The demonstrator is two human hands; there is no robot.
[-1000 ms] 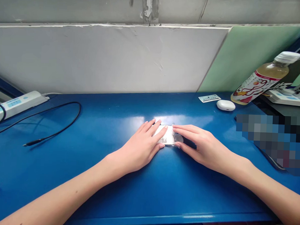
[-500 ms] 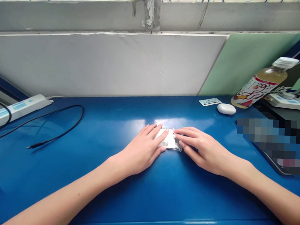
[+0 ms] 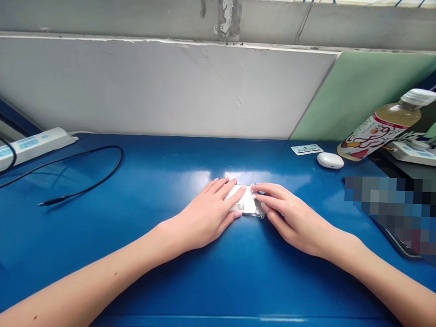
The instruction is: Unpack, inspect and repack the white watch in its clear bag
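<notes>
A small flat packet (image 3: 242, 202) with a white label and a shiny, crinkled clear wrapper lies on the blue desk (image 3: 213, 279). My left hand (image 3: 209, 216) rests flat over its left part, fingers stretched and spread, the thumb along the near edge. At the packet's right end, the bent fingers of my right hand (image 3: 288, 211) close on the crumpled wrapper, fingertips and thumb near one another. The packet's left part is hidden beneath my left hand. Print on the label is too small to read.
At the back right are a card (image 3: 306, 149), a white earbud case (image 3: 330, 160) and a tilted drink bottle (image 3: 380, 127). A blurred-out dark device (image 3: 398, 241) lies right. A power strip (image 3: 31, 148) and a black cable (image 3: 90, 189) occupy the left. A wall panel (image 3: 152, 88) stands behind.
The view has shifted slightly. Both hands stay at the packet, with only a small movement of the right fingers at the wrapper's end.
</notes>
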